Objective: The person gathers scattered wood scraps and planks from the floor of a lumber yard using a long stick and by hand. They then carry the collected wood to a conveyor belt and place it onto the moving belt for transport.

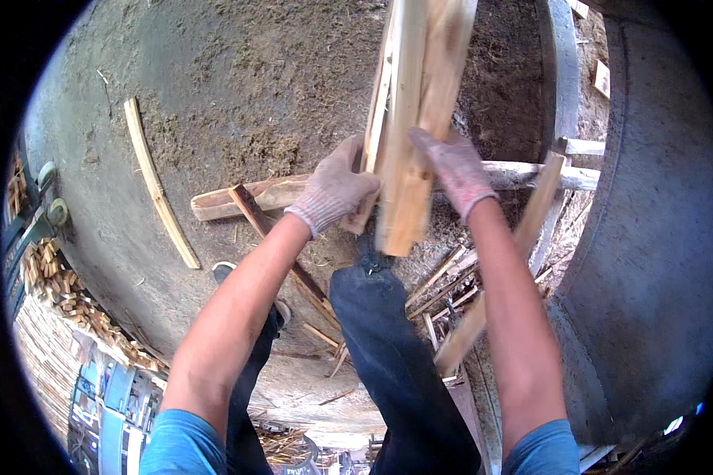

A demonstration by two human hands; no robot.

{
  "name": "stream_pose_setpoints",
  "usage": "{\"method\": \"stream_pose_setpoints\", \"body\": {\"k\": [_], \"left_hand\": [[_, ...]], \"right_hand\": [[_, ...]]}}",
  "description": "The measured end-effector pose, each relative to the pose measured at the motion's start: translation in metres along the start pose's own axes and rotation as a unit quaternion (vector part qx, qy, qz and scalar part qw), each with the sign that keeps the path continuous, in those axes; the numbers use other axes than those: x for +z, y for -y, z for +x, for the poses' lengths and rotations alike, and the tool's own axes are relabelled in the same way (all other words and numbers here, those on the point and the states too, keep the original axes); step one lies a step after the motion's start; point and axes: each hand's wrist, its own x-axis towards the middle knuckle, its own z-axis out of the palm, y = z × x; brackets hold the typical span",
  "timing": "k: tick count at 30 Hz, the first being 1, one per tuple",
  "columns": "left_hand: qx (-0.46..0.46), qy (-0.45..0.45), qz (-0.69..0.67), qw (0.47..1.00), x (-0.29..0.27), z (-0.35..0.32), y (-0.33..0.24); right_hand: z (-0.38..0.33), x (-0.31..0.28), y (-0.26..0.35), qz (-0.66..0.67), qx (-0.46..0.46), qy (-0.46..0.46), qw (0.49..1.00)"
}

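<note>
Both hands wear pale knit gloves and grip a bundle of wooden planks [412, 119] that stands nearly upright in front of the person, its lower end hanging just above the raised knee in dark trousers [388, 332]. The left hand [334, 190] is curled around the left edge of the bundle, fingers wrapped onto the wood; the right hand [455, 170] lies flatter against the right side, fingers stretched up along the face of the planks — pressing rather than fully closed, as far as the blur lets one tell. The bundle's upper end runs out of the top of the picture and looks smeared. Behind the hands a rough pale log [249, 198] lies crosswise on the dirt floor, and a reddish-brown stick [265, 229] leans across it. Further left a long, thin, curved strip of wood [157, 186] lies alone on the ground, well apart from the rest. To the right a lighter board [523, 237] slants down past the right forearm, with loose slats and splinters [448, 289] scattered beneath it. At the far left edge sits a heap of small wood offcuts [59, 289]. A grey concrete curb [562, 71] bends along the right side.
</note>
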Motion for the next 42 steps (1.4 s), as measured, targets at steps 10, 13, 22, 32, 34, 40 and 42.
{"method": "stream_pose_setpoints", "body": {"k": [10, 13, 22, 32, 34, 40, 42], "left_hand": [[-0.09, -0.079, 0.059, 0.991, -0.005, -0.024, -0.033], [-0.038, -0.163, 0.115, 0.979, 0.014, -0.008, -0.003], [-0.023, -0.086, 0.117, 0.989, 0.007, 0.006, 0.0], [-0.069, 0.075, -0.016, 0.995, -0.026, -0.006, -0.012], [-0.051, 0.11, -0.133, 0.984, -0.037, -0.029, -0.012], [-0.005, 0.112, -0.325, 0.939, -0.063, -0.182, -0.01], [-0.055, 0.084, -0.294, 0.951, -0.057, -0.236, 0.011]], "right_hand": [[-0.074, 0.006, 0.001, -0.205, 0.002, -0.018, 0.979], [-0.077, -0.03, -0.08, -0.153, -0.011, -0.285, 0.946], [-0.062, -0.034, -0.156, -0.13, 0.079, -0.298, 0.942], [-0.018, 0.039, 0.002, 0.078, 0.096, 0.019, 0.992], [-0.027, 0.042, 0.004, 0.208, 0.074, 0.094, 0.971], [-0.16, 0.065, 0.015, 0.2, 0.164, 0.127, 0.958], [-0.2, 0.068, -0.006, 0.169, 0.123, 0.15, 0.966]]}}
